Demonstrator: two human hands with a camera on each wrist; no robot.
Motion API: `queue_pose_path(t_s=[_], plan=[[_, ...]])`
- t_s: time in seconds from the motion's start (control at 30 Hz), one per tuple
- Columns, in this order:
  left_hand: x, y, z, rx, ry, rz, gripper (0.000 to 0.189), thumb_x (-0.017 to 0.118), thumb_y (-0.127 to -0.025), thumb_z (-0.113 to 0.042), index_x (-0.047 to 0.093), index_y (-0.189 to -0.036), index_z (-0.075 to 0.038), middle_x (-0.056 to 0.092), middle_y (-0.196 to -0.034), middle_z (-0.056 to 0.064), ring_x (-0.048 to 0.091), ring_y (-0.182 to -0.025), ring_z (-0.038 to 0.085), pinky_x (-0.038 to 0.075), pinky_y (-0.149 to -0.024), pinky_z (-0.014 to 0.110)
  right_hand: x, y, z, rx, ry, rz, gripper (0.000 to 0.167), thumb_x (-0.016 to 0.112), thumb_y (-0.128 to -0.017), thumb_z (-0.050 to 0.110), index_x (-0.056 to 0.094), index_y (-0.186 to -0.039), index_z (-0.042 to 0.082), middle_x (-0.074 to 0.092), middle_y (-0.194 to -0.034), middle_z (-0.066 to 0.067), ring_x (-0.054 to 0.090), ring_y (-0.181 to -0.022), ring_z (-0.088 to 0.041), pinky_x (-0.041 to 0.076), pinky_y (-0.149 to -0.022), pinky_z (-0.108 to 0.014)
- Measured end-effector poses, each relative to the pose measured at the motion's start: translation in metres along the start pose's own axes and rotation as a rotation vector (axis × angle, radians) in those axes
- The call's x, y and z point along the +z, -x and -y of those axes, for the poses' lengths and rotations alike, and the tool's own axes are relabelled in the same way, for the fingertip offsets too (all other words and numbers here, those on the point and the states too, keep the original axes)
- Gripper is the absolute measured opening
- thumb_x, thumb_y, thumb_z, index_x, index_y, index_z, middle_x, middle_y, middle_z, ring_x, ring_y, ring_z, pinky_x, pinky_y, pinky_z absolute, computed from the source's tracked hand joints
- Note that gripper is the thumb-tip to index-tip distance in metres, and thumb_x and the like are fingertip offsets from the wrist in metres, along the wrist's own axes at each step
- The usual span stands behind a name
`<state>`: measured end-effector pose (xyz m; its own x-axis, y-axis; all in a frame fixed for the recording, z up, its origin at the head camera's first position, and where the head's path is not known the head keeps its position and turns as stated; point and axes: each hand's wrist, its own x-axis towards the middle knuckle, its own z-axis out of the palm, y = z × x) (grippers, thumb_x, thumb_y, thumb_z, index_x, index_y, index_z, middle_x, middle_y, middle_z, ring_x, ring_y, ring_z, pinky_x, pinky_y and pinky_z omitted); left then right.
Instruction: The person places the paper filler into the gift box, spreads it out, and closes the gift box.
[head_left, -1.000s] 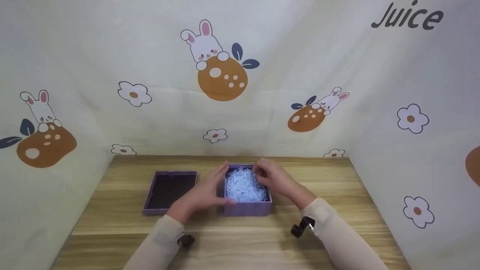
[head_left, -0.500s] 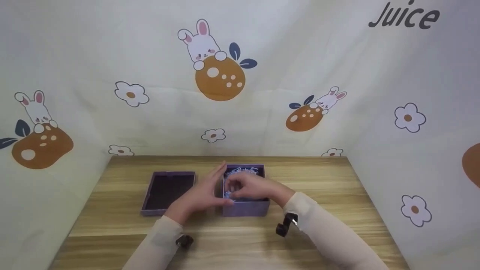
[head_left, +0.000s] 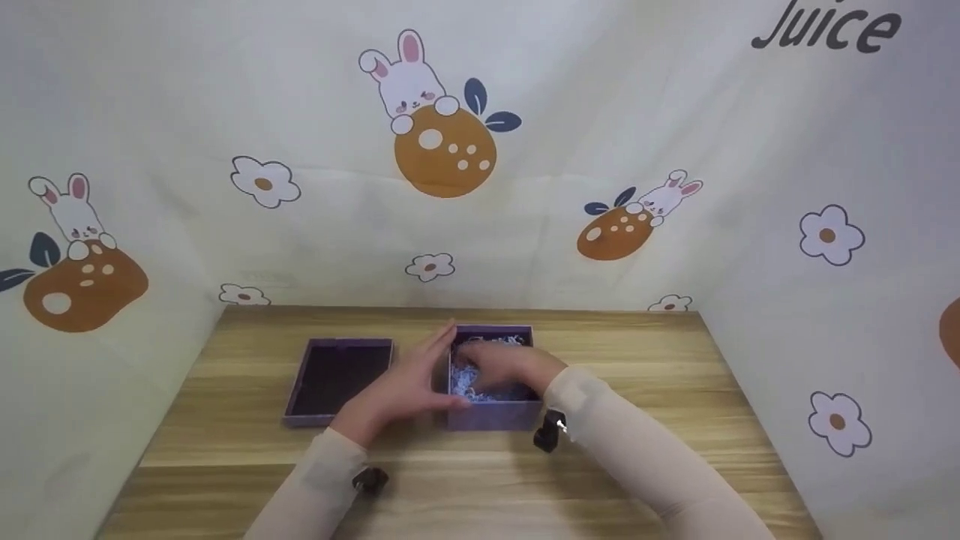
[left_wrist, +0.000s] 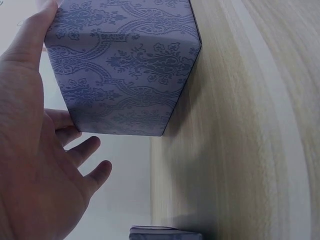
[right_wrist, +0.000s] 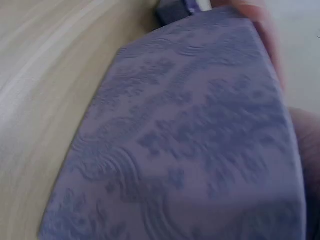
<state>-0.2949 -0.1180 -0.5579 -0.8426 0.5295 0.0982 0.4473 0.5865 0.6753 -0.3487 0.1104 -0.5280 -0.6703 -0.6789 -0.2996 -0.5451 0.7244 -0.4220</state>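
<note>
In the head view a purple box [head_left: 491, 416] with no cover on it holds pale blue shredded paper [head_left: 463, 381]. My left hand [head_left: 409, 382] braces its left side, thumb at the near corner and fingers reaching to the far corner, spread and fairly straight. My right hand [head_left: 496, 364] reaches down inside over the paper, its fingertips hidden and blurred. The left wrist view brings out the patterned wall of the box [left_wrist: 125, 80] beside the left hand [left_wrist: 40, 145]. A similar wall of the box [right_wrist: 190, 130] fills the right wrist view.
Left of the box lies a shallow purple lid [head_left: 315, 421], its dark inside facing up. Both stand on a wood-grain table [head_left: 450, 495]. A printed cloth [head_left: 322, 240] with rabbits and oranges encloses the back and sides.
My right hand has moved left from the box's right rim to over the paper, then lower into it, covering much of the paper. The left hand keeps its place at the box.
</note>
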Motion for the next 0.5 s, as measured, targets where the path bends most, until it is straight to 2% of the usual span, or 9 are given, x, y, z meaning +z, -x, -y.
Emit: queue_pose_path(t_s=[0.1, 0.2, 0.37, 0.5], plan=[[-0.001, 0.0, 0.001, 0.008, -0.006, 0.002, 0.132, 0.087, -0.083, -0.073, 0.019, -0.178, -0.013, 0.01, -0.186, 0.001, 0.016, -0.169, 0.033, 0.018, -0.135, 0.055, 0.002, -0.002, 0.001, -0.026, 0.025, 0.009, 0.064, 0.089, -0.093, 0.023, 0.063, -0.147, 0.002, 0.07, -0.141, -0.014, 0.067, -0.13, -0.03, 0.052, -0.117, -0.045], [-0.001, 0.001, 0.002, 0.014, 0.0, -0.001, 0.132, 0.087, -0.083, -0.073, 0.02, -0.178, -0.011, 0.011, -0.186, 0.003, 0.017, -0.169, 0.036, 0.018, -0.135, 0.059, -0.003, 0.003, -0.002, -0.041, 0.003, 0.02, 0.066, 0.085, -0.096, 0.02, 0.059, -0.154, 0.004, 0.066, -0.15, -0.014, 0.063, -0.138, -0.03, 0.049, -0.121, -0.046], [-0.001, 0.0, 0.001, 0.005, 0.022, 0.0, 0.133, 0.087, -0.082, -0.075, 0.019, -0.178, -0.012, 0.01, -0.186, 0.003, 0.016, -0.169, 0.036, 0.019, -0.134, 0.06, -0.027, 0.023, -0.01, -0.095, -0.057, 0.032, 0.066, 0.085, -0.097, 0.018, 0.059, -0.157, 0.012, 0.062, -0.156, -0.009, 0.058, -0.144, -0.029, 0.046, -0.123, -0.046], [-0.001, 0.0, 0.0, -0.018, 0.03, 0.001, 0.133, 0.087, -0.081, -0.075, 0.018, -0.179, -0.017, 0.009, -0.186, -0.003, 0.015, -0.17, 0.034, 0.02, -0.134, 0.059, -0.045, 0.035, -0.014, -0.109, 0.001, 0.048, 0.07, 0.089, -0.092, 0.009, 0.061, -0.156, 0.014, 0.062, -0.155, -0.009, 0.058, -0.143, -0.03, 0.048, -0.122, -0.047]])
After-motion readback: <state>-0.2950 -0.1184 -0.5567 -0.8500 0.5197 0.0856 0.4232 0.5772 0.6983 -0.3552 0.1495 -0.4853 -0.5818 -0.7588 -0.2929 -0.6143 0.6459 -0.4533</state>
